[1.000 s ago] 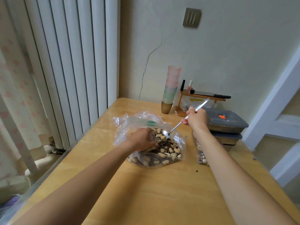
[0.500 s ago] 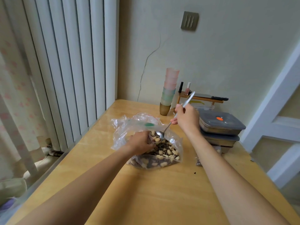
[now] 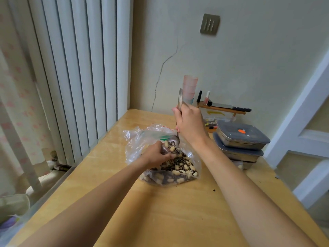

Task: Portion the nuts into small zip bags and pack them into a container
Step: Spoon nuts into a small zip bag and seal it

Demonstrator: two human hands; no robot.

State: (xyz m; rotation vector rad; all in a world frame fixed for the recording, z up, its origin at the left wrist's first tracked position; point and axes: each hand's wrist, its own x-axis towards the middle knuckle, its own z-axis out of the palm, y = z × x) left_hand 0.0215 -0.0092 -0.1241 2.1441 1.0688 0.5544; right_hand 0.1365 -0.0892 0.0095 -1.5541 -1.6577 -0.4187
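Steel spoon [image 3: 173,140] of nuts touches left fingers [image 3: 168,155]

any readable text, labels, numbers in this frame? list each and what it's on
None readable.
Orange mark on the top container lid: a shape, no letters visible.
Green strip on the big nut bag: no print to make out.
Yellow marking under the wooden rack: too blurred to read.

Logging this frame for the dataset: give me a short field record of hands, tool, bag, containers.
left hand: inside the big bag, gripping something small; what it is can't be told
right hand: grips spoon handle, near upright
spoon: bowl loaded with nuts, over the left hand
big bag: clear plastic, open, mixed nuts and seeds, on table
containers: lidded, stacked right of bag
cups: stacked by wall
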